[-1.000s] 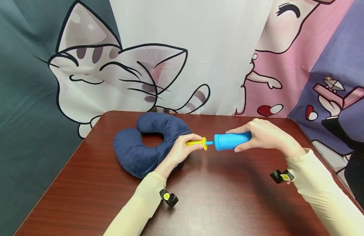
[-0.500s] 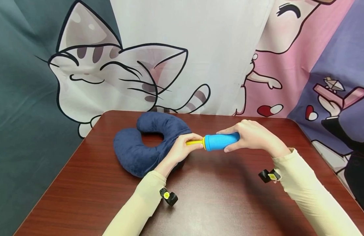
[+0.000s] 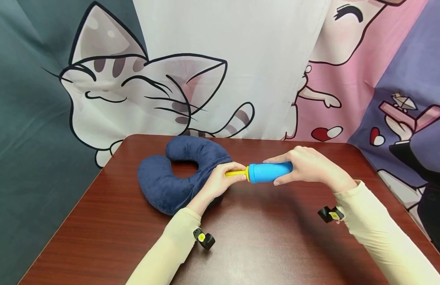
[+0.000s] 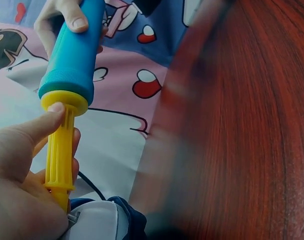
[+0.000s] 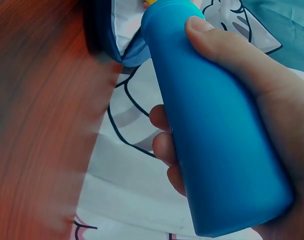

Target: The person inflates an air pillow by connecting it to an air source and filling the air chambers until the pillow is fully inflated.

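Observation:
A hand air pump with a blue barrel (image 3: 270, 172) and a yellow ribbed end (image 4: 60, 150) lies level above the table, between both hands. My right hand (image 3: 309, 168) is wrapped around the barrel, thumb along its near side in the right wrist view. With my left hand (image 3: 220, 180) I grip the yellow end, thumb against its flange. Flange and barrel sit close together. Beside my left hand, the navy U-shaped neck pillow (image 3: 155, 186) lies on the table. The pump's yellow tip is at a small clear fitting (image 4: 73, 217) by the pillow's white panel (image 4: 94, 222).
The dark red-brown wooden table (image 3: 109, 237) carries the pillow toward its back left. Behind its far edge hangs a cartoon-cat cloth (image 3: 262, 59). A black object (image 3: 433, 213) stands past the table's right edge.
One second ago a blue rod showed between flange and barrel. My right hand has since moved the barrel left against the flange, then slightly back right. My left hand has stayed nearly still.

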The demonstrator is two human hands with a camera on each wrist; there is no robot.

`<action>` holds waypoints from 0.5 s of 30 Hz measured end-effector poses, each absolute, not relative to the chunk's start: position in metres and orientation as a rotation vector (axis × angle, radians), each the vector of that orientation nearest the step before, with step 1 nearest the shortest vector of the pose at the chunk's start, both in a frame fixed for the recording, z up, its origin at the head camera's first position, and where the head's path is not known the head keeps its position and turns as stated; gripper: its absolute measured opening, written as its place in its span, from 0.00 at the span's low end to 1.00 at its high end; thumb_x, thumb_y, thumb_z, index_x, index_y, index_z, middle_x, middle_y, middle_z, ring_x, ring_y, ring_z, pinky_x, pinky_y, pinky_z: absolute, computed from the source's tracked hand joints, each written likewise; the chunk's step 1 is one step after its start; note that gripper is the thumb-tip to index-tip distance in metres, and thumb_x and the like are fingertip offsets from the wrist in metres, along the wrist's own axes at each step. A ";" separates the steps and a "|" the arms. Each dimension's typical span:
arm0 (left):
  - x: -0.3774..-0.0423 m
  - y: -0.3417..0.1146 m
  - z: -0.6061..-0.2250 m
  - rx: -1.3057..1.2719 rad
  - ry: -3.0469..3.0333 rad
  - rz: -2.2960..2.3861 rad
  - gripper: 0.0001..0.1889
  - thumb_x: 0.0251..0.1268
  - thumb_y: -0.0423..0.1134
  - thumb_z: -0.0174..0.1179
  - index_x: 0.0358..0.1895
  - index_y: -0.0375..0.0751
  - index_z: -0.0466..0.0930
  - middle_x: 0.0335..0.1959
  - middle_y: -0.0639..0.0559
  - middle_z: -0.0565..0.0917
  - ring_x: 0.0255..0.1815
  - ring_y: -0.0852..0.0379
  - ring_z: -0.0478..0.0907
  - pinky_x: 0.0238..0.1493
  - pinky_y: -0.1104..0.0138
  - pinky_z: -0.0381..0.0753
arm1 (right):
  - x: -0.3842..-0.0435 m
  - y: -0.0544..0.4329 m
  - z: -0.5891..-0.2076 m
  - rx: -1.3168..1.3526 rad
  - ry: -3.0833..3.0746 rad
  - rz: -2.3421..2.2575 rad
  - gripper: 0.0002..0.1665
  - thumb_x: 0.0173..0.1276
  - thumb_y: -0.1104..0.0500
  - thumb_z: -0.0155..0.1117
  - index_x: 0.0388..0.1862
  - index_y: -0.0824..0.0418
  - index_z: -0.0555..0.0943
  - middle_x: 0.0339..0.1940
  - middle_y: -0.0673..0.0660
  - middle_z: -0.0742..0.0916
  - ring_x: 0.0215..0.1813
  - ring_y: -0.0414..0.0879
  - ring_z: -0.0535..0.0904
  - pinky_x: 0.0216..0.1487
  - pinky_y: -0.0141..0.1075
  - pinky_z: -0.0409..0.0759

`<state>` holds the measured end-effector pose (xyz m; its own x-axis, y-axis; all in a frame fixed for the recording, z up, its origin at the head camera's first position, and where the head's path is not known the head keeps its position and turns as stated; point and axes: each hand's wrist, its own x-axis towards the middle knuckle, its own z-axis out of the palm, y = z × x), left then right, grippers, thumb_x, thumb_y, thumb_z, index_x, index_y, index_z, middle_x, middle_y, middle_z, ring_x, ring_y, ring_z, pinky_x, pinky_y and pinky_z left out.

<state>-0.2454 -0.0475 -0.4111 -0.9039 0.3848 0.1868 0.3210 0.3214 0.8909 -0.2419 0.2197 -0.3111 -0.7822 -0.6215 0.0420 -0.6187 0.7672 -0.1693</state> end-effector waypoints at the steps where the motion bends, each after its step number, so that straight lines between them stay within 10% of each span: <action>1: -0.245 -0.048 -0.411 0.669 2.506 1.665 0.14 0.63 0.41 0.67 0.52 0.46 0.85 0.50 0.51 0.87 0.47 0.56 0.80 0.50 0.68 0.79 | -0.241 0.220 -0.310 -1.031 2.940 -0.264 0.37 0.48 0.37 0.80 0.60 0.36 0.82 0.40 0.41 0.89 0.34 0.37 0.77 0.36 0.34 0.75; 15: -0.244 -0.048 -0.408 0.645 2.492 1.676 0.14 0.63 0.42 0.67 0.52 0.46 0.85 0.49 0.50 0.87 0.45 0.57 0.80 0.45 0.72 0.80 | -0.235 0.249 -0.301 -0.974 2.980 -0.240 0.39 0.47 0.26 0.73 0.60 0.32 0.81 0.40 0.41 0.89 0.34 0.36 0.77 0.35 0.34 0.74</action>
